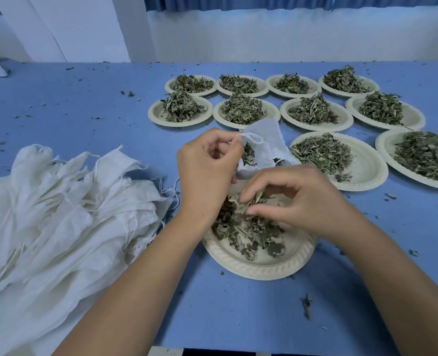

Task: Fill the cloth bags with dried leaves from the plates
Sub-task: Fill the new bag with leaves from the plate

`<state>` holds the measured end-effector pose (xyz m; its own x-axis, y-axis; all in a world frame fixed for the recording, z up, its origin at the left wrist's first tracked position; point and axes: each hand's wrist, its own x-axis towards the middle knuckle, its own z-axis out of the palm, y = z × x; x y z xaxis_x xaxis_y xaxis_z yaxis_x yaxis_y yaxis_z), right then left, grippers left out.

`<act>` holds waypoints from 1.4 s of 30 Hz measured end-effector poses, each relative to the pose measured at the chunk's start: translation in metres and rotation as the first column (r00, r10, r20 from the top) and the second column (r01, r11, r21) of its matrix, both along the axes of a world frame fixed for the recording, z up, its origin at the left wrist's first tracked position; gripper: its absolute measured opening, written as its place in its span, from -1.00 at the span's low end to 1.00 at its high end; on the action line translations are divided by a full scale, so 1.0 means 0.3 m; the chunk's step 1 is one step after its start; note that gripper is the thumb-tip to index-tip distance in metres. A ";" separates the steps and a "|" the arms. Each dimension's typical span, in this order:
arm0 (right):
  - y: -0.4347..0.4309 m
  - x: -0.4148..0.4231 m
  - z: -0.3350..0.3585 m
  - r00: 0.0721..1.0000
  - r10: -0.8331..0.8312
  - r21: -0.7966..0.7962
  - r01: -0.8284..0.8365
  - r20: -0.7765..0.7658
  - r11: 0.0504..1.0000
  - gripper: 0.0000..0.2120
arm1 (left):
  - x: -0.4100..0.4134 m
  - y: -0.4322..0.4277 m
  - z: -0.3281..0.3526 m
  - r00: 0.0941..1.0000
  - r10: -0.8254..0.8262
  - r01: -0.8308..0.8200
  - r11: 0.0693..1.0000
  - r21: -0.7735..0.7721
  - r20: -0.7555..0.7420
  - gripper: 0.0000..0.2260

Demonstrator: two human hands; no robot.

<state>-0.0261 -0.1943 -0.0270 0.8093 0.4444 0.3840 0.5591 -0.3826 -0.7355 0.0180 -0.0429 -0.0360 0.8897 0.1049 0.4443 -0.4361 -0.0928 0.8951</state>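
A cream paper plate (259, 265) lies in front of me with dried green leaves (243, 232) spread over it. My left hand (207, 173) pinches the rim of a white cloth bag (264, 142) and holds its mouth open above the plate's far edge; some leaves show inside the bag. Over the plate, my right hand (295, 199) pinches a clump of dried leaves between its curled fingers and thumb, just below the bag.
A heap of white drawstring cloth bags (58, 201) covers the blue table (84, 98) on the left. Several more plates heaped with dried leaves (246, 111) stand in rows at the back and right. Leaf crumbs dot the table. The table's near edge runs along the bottom.
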 end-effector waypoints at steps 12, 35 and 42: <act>0.009 0.008 -0.003 0.911 -0.412 0.467 0.364 0.000 0.805 -0.85 | -0.018 -0.011 0.002 0.992 -0.124 0.125 0.991 0.055 -0.020 -0.89; -0.008 0.015 -0.007 0.718 -0.317 0.035 0.378 0.620 0.925 -0.75 | -0.008 -0.004 -0.004 0.997 -0.072 0.071 0.997 -0.026 -0.030 -0.89; 0.020 0.011 -0.012 0.807 -0.212 -0.260 0.408 0.552 0.875 -0.78 | -0.026 -0.007 0.008 0.968 -0.250 0.251 0.967 0.033 -0.031 -0.90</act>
<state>-0.0228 -0.1882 -0.0306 0.6699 0.3842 0.6354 0.6095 -0.7733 -0.1750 0.0102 -0.0449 -0.0337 0.8971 -0.1385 0.4196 -0.4257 -0.0162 0.9047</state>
